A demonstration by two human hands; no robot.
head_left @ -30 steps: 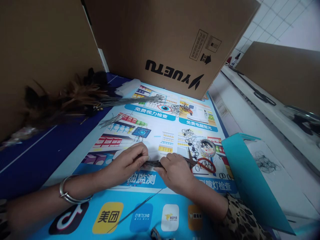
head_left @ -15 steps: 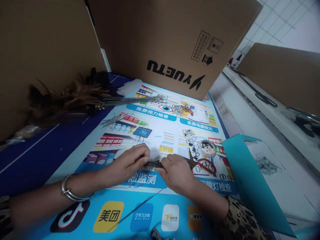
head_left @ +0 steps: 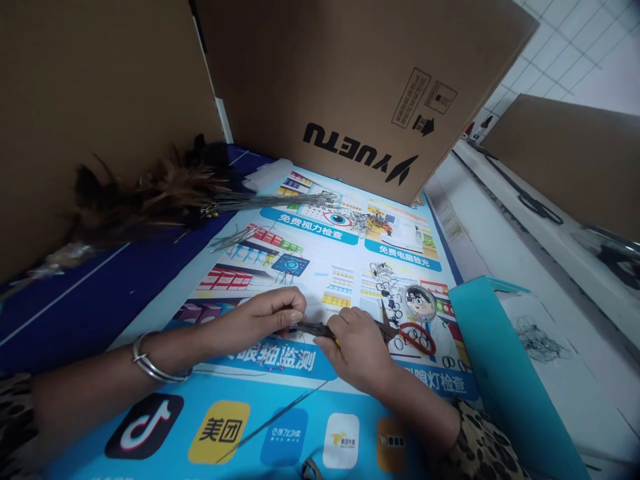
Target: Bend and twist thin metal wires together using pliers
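My right hand [head_left: 357, 343] is wrapped round dark-jawed pliers [head_left: 315, 329], low over the printed sheet, with a bit of yellow handle showing under the fingers. The jaws point left. My left hand [head_left: 273, 313] is closed in a pinch right at the jaw tips; what sits between its fingertips is too small to make out. Beside my right hand lie red-handled scissors [head_left: 420, 338], dark blades toward the hand. Behind them are several black rings and small wire pieces [head_left: 385, 287] and a round case with a cartoon face [head_left: 420, 303].
A large cardboard box [head_left: 350, 87] stands at the back. Brown feathers [head_left: 160, 187] lie at the left, near a bundle of thin metal rods [head_left: 280, 200]. A turquoise box [head_left: 505, 373] stands at the right. Thin dark strips [head_left: 280, 417] cross the sheet in front of me.
The view has shifted a little, so everything sits slightly further right. More of the pliers' jaws shows between my hands now. Both hands keep their grips.
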